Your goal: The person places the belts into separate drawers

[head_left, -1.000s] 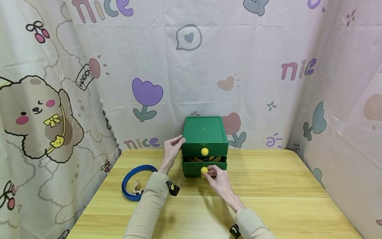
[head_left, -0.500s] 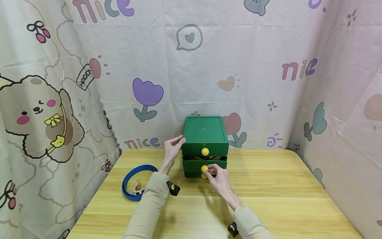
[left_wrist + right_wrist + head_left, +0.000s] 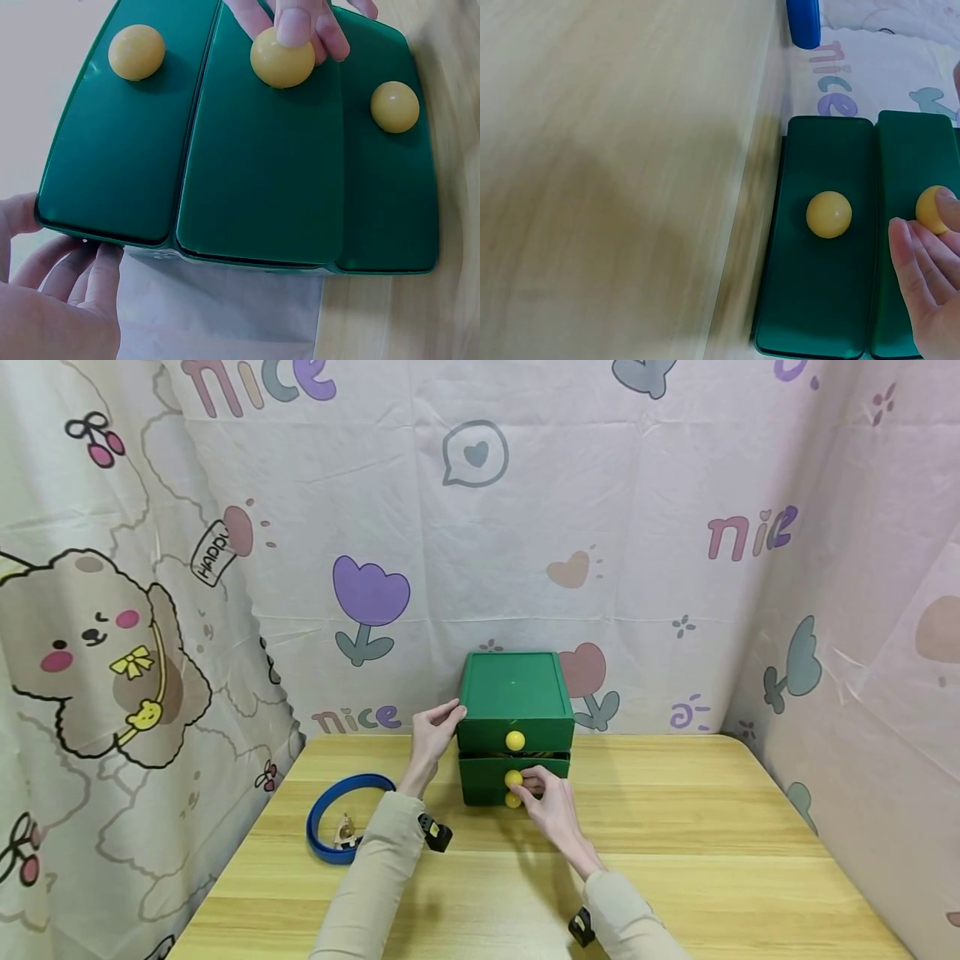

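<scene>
A green drawer cabinet (image 3: 515,685) stands at the back of the table, with several drawers one above another and round yellow knobs. Its middle drawer (image 3: 262,165) sits slightly proud of the others, a narrow gap showing above its front. My right hand (image 3: 553,806) pinches that drawer's yellow knob (image 3: 283,60), the thumb in front and the fingers beside it. At the cabinet's upper left corner, my left hand (image 3: 431,743) holds the edge with thumb and fingers. The top drawer's knob (image 3: 515,741) and the bottom one's knob (image 3: 829,214) are untouched.
Left of the cabinet lies a coiled blue belt (image 3: 318,818) with a gold buckle (image 3: 345,833), partly behind the left sleeve. Something dark and yellowish shows in the drawer gap. A printed cloth (image 3: 480,543) hangs behind the wooden table (image 3: 712,827).
The middle drawer has slid inward, away from me, and the gap above it has narrowed. My right hand has moved forward with its knob. The left hand has stayed put.
</scene>
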{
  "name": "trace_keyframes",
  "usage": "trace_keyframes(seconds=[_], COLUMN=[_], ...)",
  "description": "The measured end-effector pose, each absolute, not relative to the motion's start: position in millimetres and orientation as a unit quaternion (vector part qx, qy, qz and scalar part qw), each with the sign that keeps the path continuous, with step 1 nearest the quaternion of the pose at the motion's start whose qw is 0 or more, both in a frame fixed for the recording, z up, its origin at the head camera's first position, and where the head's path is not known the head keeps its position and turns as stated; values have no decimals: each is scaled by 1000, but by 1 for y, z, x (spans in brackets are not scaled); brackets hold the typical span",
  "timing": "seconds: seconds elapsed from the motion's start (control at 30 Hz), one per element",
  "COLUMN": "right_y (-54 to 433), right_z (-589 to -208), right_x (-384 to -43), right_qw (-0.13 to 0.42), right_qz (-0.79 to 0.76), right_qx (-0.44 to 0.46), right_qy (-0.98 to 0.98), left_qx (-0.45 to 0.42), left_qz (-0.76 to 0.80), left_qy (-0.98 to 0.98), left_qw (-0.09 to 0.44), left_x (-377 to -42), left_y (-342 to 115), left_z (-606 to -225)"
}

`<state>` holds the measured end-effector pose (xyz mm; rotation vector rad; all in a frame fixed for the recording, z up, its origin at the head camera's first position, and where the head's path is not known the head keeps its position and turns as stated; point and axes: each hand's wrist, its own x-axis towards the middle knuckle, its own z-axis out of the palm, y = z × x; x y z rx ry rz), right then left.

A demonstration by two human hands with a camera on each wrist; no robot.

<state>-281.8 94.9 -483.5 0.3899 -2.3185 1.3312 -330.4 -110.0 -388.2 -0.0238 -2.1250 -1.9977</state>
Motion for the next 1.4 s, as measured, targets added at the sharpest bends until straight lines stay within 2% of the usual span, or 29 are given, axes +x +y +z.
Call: trace_keyframes(seconds=[0.73,1.4], right_y=[95,96], right_z=[-482,-482], right_x=[-296,-300], right_qw=[218,224], right_qz=[483,474], right_qx=[143,149], right_qy=[-836,-839], left_qx=[-11,-6], left_qz=[-681,-672], left_qy=[-725,-730], left_qw=[102,121], left_x=[-330,-332], left_y=[-111,-109], left_z=[-385,-389])
